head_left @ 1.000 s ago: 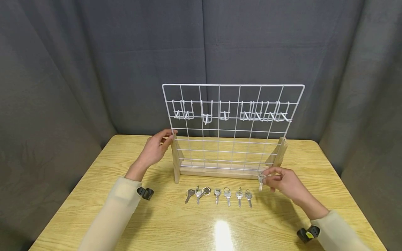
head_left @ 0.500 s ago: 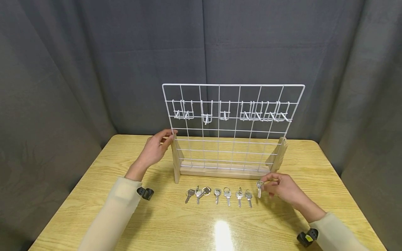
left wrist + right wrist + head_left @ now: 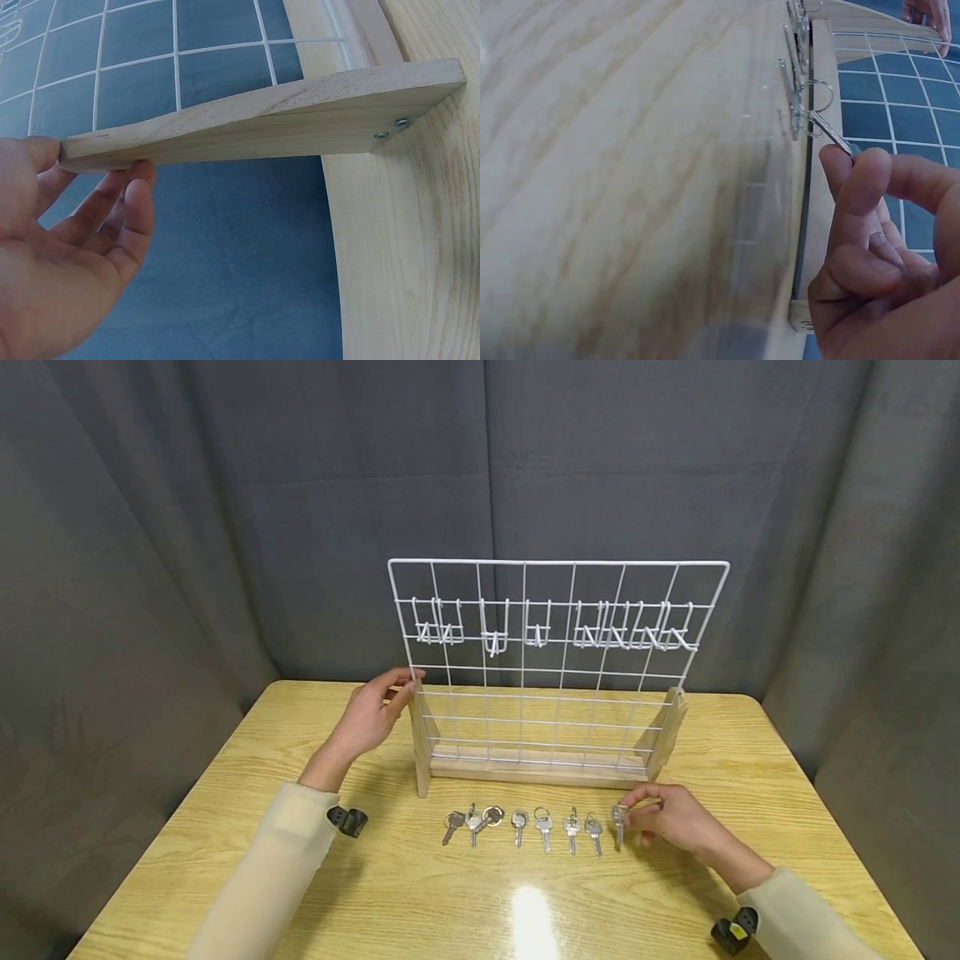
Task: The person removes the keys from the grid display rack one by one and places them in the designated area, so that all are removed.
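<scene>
My left hand point(image 3: 367, 714) grips the upper end of the rack's left wooden side panel point(image 3: 262, 124), thumb on one side and fingers on the other. Between right thumb and forefinger, a silver key point(image 3: 619, 827) is pinched by its ring end, blade toward me. That right hand point(image 3: 671, 817) is low over the table, near the stand's right foot. Whether the key touches the tabletop, I cannot tell. Just left of it lies a row of several loose keys with rings point(image 3: 543, 825). White wire hooks point(image 3: 537, 636) line the upper part of the grid point(image 3: 522, 671).
The rack's wooden base bar point(image 3: 525, 767) runs behind the row of keys. Its right side panel point(image 3: 664, 735) rises beside my right hand. A grey curtain point(image 3: 337, 510) hangs behind the wood-grain table point(image 3: 420, 902).
My right hand has lowered the key from near the base bar toward the table, slightly left and toward me, to the row's right end. The left hand stays on the panel.
</scene>
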Demonstrator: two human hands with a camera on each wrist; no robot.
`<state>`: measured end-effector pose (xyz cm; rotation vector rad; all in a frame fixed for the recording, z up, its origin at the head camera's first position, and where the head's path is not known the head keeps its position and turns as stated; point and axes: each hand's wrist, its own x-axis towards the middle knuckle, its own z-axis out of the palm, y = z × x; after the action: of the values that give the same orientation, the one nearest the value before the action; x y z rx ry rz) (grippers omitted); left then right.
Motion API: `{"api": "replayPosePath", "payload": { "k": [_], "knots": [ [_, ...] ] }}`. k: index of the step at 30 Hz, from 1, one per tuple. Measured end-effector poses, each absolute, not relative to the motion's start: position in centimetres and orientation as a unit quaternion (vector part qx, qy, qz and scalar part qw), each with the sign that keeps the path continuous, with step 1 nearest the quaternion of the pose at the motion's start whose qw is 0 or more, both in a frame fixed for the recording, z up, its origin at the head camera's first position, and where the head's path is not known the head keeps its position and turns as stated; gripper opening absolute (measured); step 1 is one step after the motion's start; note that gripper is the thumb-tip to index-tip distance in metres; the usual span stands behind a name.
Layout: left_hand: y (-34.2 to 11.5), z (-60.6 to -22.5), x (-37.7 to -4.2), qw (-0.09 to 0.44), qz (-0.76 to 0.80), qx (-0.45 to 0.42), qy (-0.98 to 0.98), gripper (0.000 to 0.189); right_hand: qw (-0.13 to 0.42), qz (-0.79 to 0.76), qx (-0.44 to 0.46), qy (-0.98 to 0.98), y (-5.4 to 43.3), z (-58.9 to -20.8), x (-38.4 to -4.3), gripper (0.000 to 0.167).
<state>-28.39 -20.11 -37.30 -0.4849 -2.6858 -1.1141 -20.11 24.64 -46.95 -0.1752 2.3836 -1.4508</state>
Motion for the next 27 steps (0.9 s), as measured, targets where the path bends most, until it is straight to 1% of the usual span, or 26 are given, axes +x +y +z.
{"api": "replayPosePath", "payload": {
  "k": [14,19,27],
  "knots": [
    [-20.1,-37.3,-28.4,0.092,-0.379,-0.163,-0.906,0.034,0.192,-0.499,-0.063,0.842,24.9,-48.2,-20.1,0.029],
    [-20.1,-37.2,-28.4,0.091,-0.374,-0.169,-0.907,0.037,0.187,-0.493,-0.061,0.847,24.9,-48.2,-20.1,0.025],
    [-20.1,-37.3,-28.4,0.096,-0.375,-0.165,-0.907,0.034,0.176,-0.483,-0.064,0.855,25.0,-48.6,-20.2,0.022]
  ]
}}
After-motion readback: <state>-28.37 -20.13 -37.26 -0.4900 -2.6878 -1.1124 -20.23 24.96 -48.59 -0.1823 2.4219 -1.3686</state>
